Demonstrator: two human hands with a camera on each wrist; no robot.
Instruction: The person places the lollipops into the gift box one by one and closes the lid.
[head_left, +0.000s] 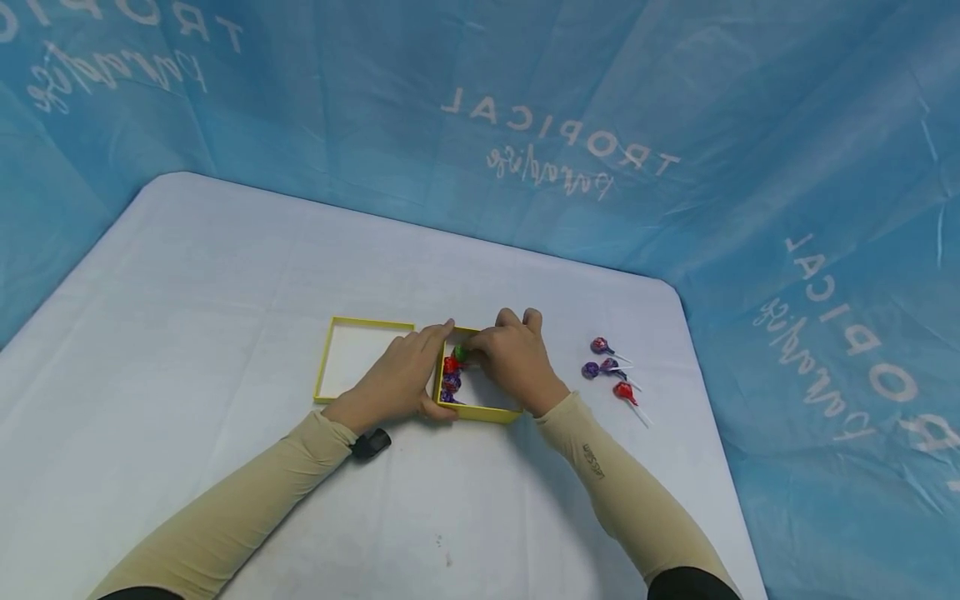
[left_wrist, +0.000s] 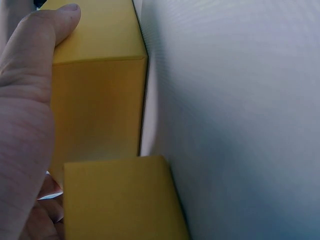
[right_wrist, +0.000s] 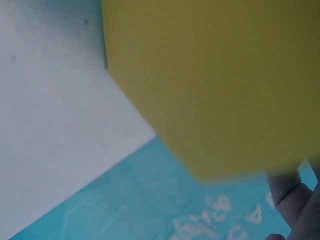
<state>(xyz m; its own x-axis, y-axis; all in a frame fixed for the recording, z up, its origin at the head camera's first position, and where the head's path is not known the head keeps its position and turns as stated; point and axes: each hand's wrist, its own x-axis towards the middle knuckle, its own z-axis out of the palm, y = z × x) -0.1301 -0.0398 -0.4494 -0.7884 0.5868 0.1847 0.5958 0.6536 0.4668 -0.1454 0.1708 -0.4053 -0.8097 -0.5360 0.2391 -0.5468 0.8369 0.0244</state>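
A yellow open box (head_left: 480,412) with a white inside stands on the table. My left hand (head_left: 401,375) holds its left side, the thumb on the front wall and the fingers reaching toward the far corner. In the left wrist view the thumb (left_wrist: 67,17) presses on the yellow wall. Over the box, my right hand (head_left: 517,358) dips its fingertips inside and pinches a green-wrapped lollipop (head_left: 459,354); its stick is hidden. Red lollipops (head_left: 451,365) and purple lollipops (head_left: 451,382) lie along the box's left wall. In the right wrist view, the box wall (right_wrist: 210,90) hides most of the hand.
A shallow yellow-rimmed lid (head_left: 324,367) lies left of the box, inside facing up. To the right lie several loose lollipops, among them a red lollipop (head_left: 624,390) and a purple lollipop (head_left: 590,370). A blue printed cloth (head_left: 375,125) hangs behind the white table (head_left: 225,333).
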